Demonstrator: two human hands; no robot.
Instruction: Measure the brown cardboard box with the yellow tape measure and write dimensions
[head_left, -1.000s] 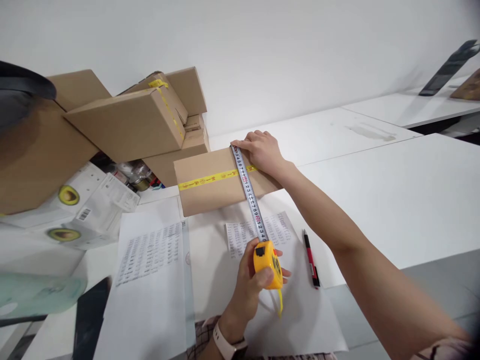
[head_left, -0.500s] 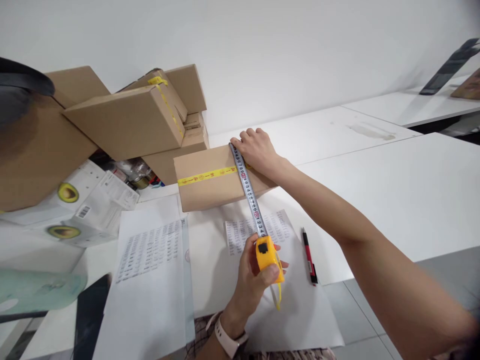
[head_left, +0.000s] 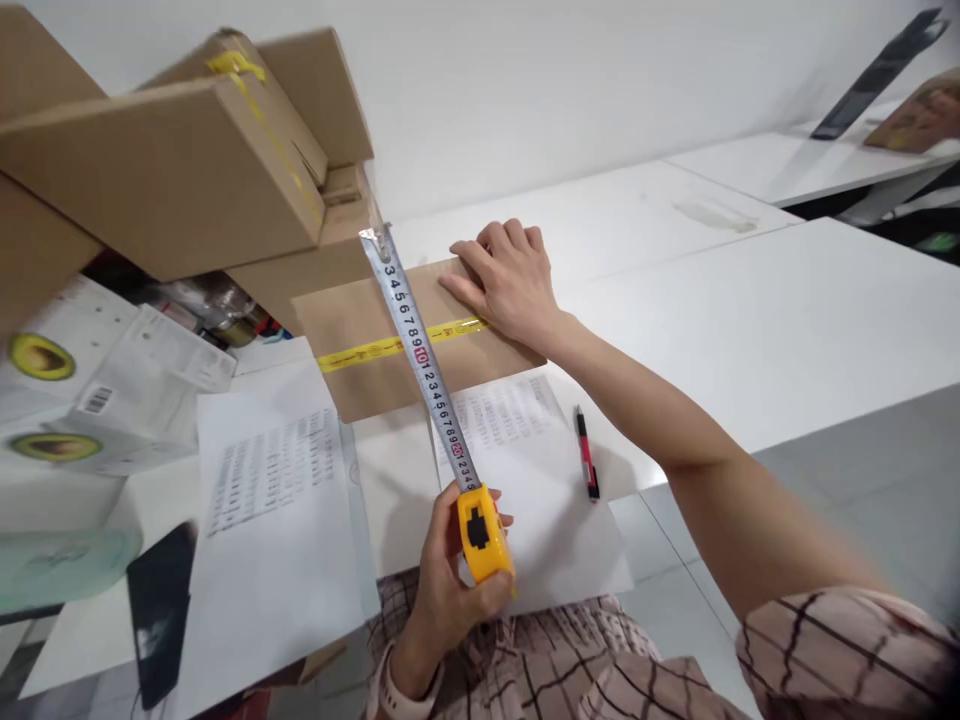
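My left hand [head_left: 448, 590] is closed around a yellow tape measure [head_left: 485, 535] at the near side of the table. Its blade [head_left: 420, 355] is pulled out and slants across the taped cardboard box [head_left: 375, 392], the metal end hook sticking up past the box's far edge. On the right part of that box rests my right hand [head_left: 510, 280], thumb and fingers apart, touching the top by the far edge. It is off the blade. Yellow printed tape [head_left: 360, 354] runs along the top of the box.
More cardboard boxes [head_left: 172, 170] are stacked at the left. White boxes with avocado pictures [head_left: 112, 370] stand below them. Printed sheets [head_left: 277, 560] and another printed paper [head_left: 555, 540] lie in front, with a red-black pen [head_left: 586, 455]. A dark flat object [head_left: 161, 610] is at lower left.
My right hand has let go of the blade's end and lies spread on the box. The blade's end has shifted left and stands free past the far edge. The view has shifted.
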